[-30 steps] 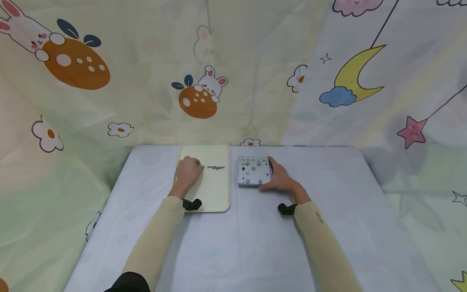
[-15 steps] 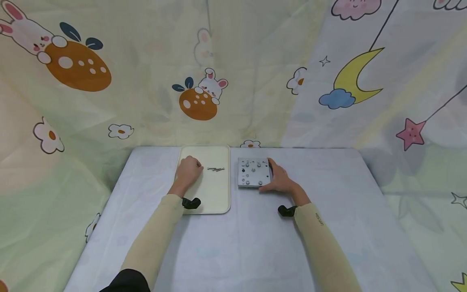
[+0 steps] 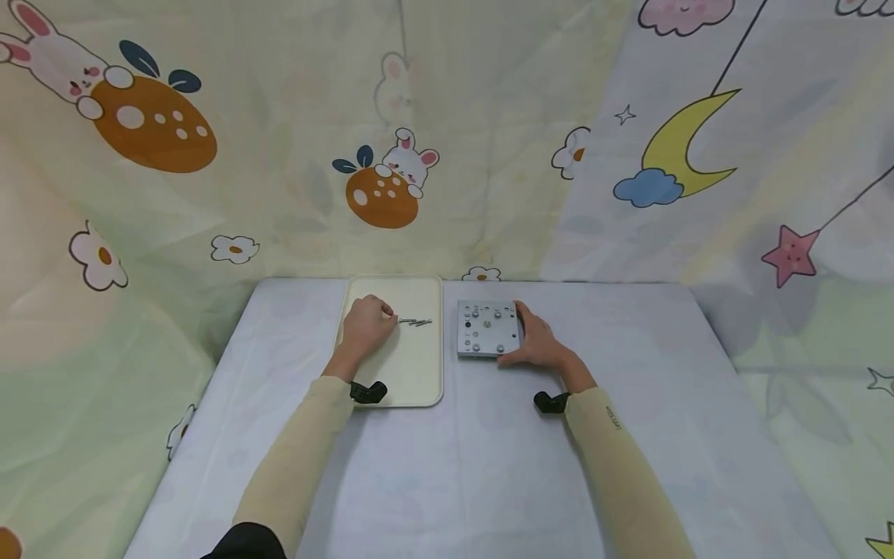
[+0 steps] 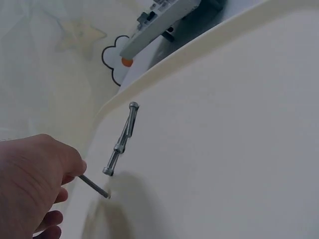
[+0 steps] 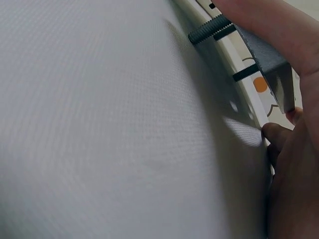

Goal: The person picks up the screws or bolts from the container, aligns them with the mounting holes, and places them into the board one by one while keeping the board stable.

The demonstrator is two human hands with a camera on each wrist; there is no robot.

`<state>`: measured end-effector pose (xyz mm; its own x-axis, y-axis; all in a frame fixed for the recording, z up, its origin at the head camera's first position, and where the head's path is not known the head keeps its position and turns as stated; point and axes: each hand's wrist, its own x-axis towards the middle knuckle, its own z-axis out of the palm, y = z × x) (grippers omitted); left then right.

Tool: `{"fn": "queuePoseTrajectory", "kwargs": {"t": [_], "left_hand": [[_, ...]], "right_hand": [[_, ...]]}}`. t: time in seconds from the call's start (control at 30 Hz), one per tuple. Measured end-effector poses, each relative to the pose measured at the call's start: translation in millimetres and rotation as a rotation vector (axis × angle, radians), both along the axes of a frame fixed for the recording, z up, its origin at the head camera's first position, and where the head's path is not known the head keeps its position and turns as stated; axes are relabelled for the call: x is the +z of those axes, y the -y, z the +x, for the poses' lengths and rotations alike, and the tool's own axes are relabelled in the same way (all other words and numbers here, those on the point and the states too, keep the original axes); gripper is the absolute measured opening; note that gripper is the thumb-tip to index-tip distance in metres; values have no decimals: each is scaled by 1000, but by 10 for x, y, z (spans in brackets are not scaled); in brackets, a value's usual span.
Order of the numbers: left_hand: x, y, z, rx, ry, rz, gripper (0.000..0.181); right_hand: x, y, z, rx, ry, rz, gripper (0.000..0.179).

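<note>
"What is being gripped?"

"A screw (image 4: 92,186), probably light and slippery, best taken by one end, is being pinched by the left hand (image 4: 35,179) over the tray (image 4: 214,144)."

"Beyond?"

"Beside it, a metal block (image 3: 487,335), likely heavy, is being held by its edges in the right hand (image 3: 540,346)."

Table (image 3: 447,473) is viewed forward-down from the head. Both wrist views are shot close; metal block (image 3: 489,335) is shared by all.

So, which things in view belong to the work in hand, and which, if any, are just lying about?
Likely the job:
screw pinched in the left grip
loose screws
tray under them
metal block held by the right grip

Seemingly just around:
pale tablecloth
printed cloth behind
</note>
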<state>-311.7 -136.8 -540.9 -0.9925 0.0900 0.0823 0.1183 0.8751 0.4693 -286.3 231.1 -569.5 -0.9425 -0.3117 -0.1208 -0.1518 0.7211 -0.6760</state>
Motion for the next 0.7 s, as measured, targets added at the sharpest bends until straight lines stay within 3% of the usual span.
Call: {"fn": "queuePoseTrajectory", "kwargs": {"t": [0.13, 0.4, 0.53, 0.7], "left_hand": [[23, -52, 4, 6, -20, 25, 20], [216, -269, 50, -7, -16, 179, 16], [293, -387, 19, -12, 8, 243, 14], [312, -536, -53, -25, 18, 262, 14]], "right_hand": [[-8, -7, -12, 0, -2, 1, 141], [-18, -5, -18, -5, 6, 12, 140], [-27, -5, -14, -9, 8, 7, 140], [-50, -4, -24, -7, -4, 15, 140]]}}
